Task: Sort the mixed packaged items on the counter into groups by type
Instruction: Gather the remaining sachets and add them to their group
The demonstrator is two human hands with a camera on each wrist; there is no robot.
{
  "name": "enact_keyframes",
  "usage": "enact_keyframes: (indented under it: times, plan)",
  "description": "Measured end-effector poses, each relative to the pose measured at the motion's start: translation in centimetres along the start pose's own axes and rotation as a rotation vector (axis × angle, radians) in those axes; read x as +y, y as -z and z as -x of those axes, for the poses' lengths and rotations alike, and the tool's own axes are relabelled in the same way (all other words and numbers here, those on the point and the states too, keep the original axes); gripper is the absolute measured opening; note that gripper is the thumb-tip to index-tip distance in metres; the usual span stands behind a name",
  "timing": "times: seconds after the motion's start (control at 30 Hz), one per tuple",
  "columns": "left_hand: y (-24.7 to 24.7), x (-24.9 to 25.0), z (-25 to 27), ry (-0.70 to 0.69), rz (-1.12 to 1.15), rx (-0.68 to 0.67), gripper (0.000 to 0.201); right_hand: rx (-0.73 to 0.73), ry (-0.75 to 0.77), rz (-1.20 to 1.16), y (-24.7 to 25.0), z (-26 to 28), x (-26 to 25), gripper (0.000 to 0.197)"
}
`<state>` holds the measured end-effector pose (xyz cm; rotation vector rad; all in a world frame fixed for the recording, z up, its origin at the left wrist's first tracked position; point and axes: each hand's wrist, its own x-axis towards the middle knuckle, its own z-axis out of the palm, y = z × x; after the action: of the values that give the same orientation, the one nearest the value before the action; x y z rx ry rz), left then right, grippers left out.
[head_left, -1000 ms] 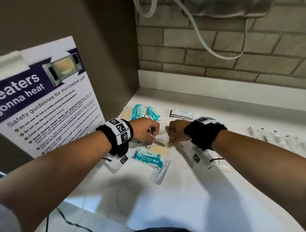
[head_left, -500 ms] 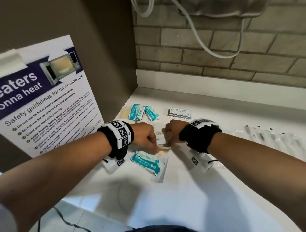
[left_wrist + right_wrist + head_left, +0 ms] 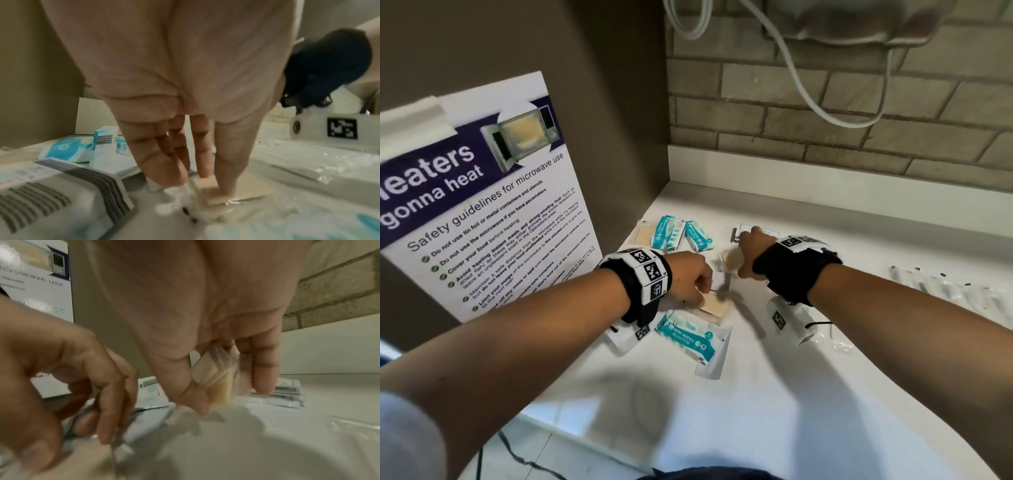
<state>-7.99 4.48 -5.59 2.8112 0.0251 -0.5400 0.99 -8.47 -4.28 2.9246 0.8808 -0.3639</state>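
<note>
Near the back left corner of the white counter (image 3: 774, 394), my left hand (image 3: 693, 279) reaches down and its fingertips press on a tan packet in clear wrap (image 3: 717, 306) (image 3: 246, 188). My right hand (image 3: 748, 251) hovers just right of it and pinches another tan packet (image 3: 732, 261) (image 3: 218, 382) between thumb and fingers, lifted off the counter. A teal mini wipes pack (image 3: 686, 337) lies in front of the left hand, on top of a white sachet (image 3: 714, 359). Further back lie teal wipes packs (image 3: 674, 233), a tan packet (image 3: 644, 234) and white sachets (image 3: 758, 230).
A microwave safety sign (image 3: 482, 192) leans against the left wall, close to my left wrist. Clear-wrapped long items (image 3: 945, 287) lie at the right. A brick wall (image 3: 825, 120) with a hanging white cable (image 3: 808, 92) closes the back. The counter's front edge runs at lower left.
My right hand has pulled a tan packet away from the left hand, up and toward the back right. The left hand has stayed low, over the other tan packet.
</note>
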Motion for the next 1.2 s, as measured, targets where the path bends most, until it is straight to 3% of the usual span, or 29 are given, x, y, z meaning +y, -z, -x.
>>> enact_keyframes:
  times: [0.2,0.47,0.73,0.87,0.97,1.1,1.2]
  plan:
    - [-0.1,1.1,-0.4,0.003,-0.057,-0.068,0.046,0.035,-0.061,-0.121,0.5,-0.2,0.4,0.052]
    - [-0.4,1.4,-0.6,0.047,0.055,-0.137,0.023,-0.041,-0.081,-0.215,0.7,1.0,0.7,0.056]
    - [1.0,2.3,-0.2,0.036,-0.019,-0.169,0.022,-0.153,-0.048,-0.213,0.8,1.9,1.3,0.055]
    - [2.7,0.3,-0.3,-0.003,0.111,0.010,0.028,-0.129,0.005,-0.291,1.9,2.4,1.4,0.057]
    - [4.5,-0.7,0.1,-0.038,0.401,0.180,0.029,-0.063,0.077,-0.378,2.9,2.3,0.8,0.045]
    - [6.1,-1.2,0.9,-0.053,0.679,0.305,0.027,0.072,0.187,-0.525,4.0,1.8,0.1,0.025]
    - [6.5,-1.4,1.5,-0.031,0.752,0.380,0.024,0.150,0.216,-0.557,4.4,1.3,0.1,0.027]
